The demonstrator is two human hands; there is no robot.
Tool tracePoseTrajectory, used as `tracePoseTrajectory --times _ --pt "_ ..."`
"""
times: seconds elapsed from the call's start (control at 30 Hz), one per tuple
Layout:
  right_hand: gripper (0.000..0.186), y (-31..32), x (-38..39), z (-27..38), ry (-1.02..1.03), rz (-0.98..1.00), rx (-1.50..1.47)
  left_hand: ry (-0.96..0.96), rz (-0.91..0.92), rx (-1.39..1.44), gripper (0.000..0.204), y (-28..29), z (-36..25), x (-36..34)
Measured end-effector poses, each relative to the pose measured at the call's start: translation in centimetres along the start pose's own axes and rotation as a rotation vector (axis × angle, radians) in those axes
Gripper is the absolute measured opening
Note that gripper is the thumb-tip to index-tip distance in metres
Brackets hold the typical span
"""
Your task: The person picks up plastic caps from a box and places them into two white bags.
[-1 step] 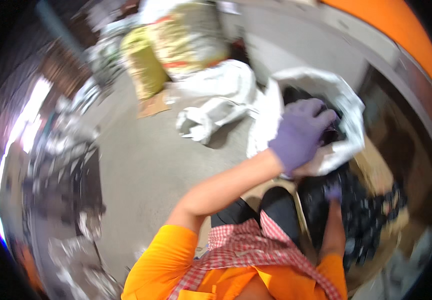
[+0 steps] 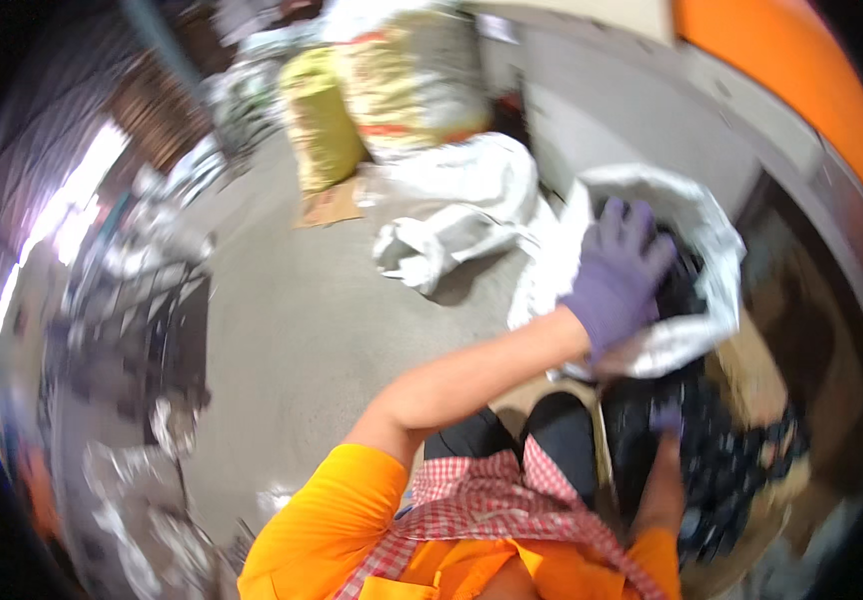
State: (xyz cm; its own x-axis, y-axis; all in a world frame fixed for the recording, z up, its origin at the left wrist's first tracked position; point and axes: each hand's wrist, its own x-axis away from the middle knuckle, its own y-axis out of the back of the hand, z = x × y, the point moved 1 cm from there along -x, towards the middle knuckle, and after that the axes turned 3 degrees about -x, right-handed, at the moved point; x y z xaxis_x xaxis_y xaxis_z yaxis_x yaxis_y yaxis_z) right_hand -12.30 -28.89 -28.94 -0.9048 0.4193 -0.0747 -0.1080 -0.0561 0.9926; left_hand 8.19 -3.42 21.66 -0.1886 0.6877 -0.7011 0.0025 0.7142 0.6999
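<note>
My left hand (image 2: 620, 272), in a purple glove, reaches over the mouth of a white woven sack (image 2: 707, 330). Its fingers are stretched out and apart, and nothing shows in its grasp. Dark pieces (image 2: 687, 285) lie inside the sack, partly covered by the glove. Lower down, my right hand (image 2: 666, 418), also in a purple glove, is at a heap of small black parts (image 2: 737, 475) beside my knees. Blur hides its fingers, so I cannot make out what it holds, if anything.
Cardboard (image 2: 752, 385) lies beneath and beside the heap. A crumpled white sack (image 2: 472, 205) rests on the grey floor (image 2: 282, 330), with full yellow sacks (image 2: 324, 125) behind it. A grey and orange machine (image 2: 642, 105) borders the right. Clear plastic bags (image 2: 142, 500) are at left.
The fingers of my left hand have gone from curled to spread over the sack's mouth. The whole view has shifted slightly. My right hand remains at the black heap.
</note>
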Motion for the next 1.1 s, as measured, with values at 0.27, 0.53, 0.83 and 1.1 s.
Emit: tracePoseTrajectory --times 0.27,0.53,0.83,1.1 --pt "0.026 10.3 -0.6 6.3 -0.263 -0.421 -0.641 0.065 0.354 0.895 0.020 -0.3 -4.6 10.8" --pt "0.021 25.9 6.5 20.5 0.016 -0.076 -1.282 0.987 0.385 1.188 0.060 -11.3 -5.3 20.3" --pt "0.035 34.0 10.5 25.3 -0.027 -0.510 -0.782 1.277 0.358 1.631 0.048 -6.5 -4.0 22.2" --pt "0.041 33.4 11.7 23.4 -0.009 -0.065 -0.917 0.728 0.771 1.229 0.052 -8.0 -3.3 24.3"
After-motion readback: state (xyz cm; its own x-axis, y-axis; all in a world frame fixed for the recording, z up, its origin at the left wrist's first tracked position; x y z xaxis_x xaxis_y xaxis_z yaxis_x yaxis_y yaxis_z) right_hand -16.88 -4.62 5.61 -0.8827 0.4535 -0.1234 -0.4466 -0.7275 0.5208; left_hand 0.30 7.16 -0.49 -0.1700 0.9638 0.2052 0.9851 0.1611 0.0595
